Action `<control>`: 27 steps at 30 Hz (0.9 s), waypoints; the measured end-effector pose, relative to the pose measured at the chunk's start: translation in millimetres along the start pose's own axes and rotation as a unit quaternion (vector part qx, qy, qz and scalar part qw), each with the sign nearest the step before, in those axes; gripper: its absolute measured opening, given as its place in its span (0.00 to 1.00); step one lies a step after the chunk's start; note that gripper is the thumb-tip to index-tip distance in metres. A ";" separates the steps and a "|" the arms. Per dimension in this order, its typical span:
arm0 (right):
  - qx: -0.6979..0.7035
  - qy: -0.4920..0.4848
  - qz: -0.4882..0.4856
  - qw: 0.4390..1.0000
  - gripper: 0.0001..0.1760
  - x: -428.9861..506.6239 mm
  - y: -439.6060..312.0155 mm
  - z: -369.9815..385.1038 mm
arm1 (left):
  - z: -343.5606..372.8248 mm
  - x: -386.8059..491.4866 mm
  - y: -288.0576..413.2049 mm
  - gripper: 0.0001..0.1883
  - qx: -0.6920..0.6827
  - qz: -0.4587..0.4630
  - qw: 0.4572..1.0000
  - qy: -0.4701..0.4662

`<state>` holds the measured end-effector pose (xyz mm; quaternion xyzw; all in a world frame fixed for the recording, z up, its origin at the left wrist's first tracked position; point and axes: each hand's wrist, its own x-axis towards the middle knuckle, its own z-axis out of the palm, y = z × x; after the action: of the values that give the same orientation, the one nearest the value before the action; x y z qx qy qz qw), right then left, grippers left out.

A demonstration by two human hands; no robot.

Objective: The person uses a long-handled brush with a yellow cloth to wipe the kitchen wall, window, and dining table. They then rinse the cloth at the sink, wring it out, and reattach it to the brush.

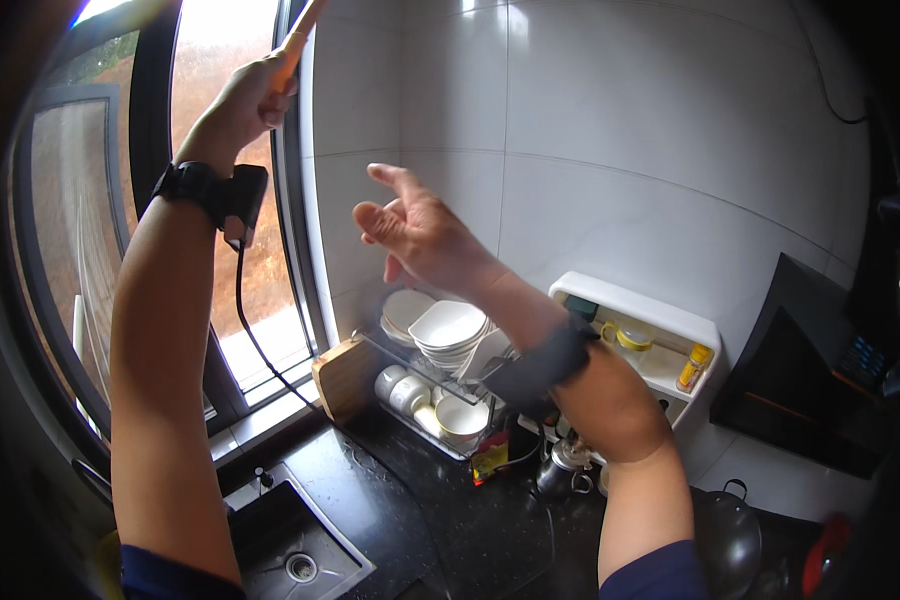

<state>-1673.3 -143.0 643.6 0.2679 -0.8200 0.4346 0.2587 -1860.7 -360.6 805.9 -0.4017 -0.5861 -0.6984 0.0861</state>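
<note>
Raised at the upper left, my left hand point(247, 97) grips an orange-brown handle point(296, 45) whose far end runs out of the top of the view. That hand is in front of the dark window frame point(289, 172), and I cannot tell whether the handle touches it. My right hand point(424, 229) hangs in the air before the tiled wall point(450, 82), fingers apart and nothing in them. Below it, a dish rack point(450, 446) bears stacked white plates point(450, 326), bowls point(463, 416) and cups point(409, 394). My right forearm covers part of the rack.
A wooden cutting board point(337, 375) leans by the rack. Left of the black counter point(390, 480) lies a steel sink point(330, 532). A metal pot point(562, 469), a white shelf point(690, 330) and a range hood point(787, 375) are to the right. A cable point(251, 330) trails from my left wrist.
</note>
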 end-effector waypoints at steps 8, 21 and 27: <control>0.031 0.135 -0.033 0.990 0.62 37.6 29.5 -13.3 | 0.4 -39.7 -68.8 0.17 -0.028 -0.053 0.998 0.029; -0.111 0.175 0.186 0.960 0.63 150.3 39.1 117.3 | -26.7 -362.5 -214.8 0.33 -0.132 -0.234 0.963 0.038; 0.036 0.329 0.186 0.925 0.18 93.7 112.4 190.0 | -46.6 -537.3 -228.5 0.35 -0.140 -0.339 0.929 0.049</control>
<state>-1852.1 -271.1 547.9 -0.0384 -0.7075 0.5679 0.4189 -1661.3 -522.2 279.4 -0.1525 -0.5782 -0.7801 -0.1840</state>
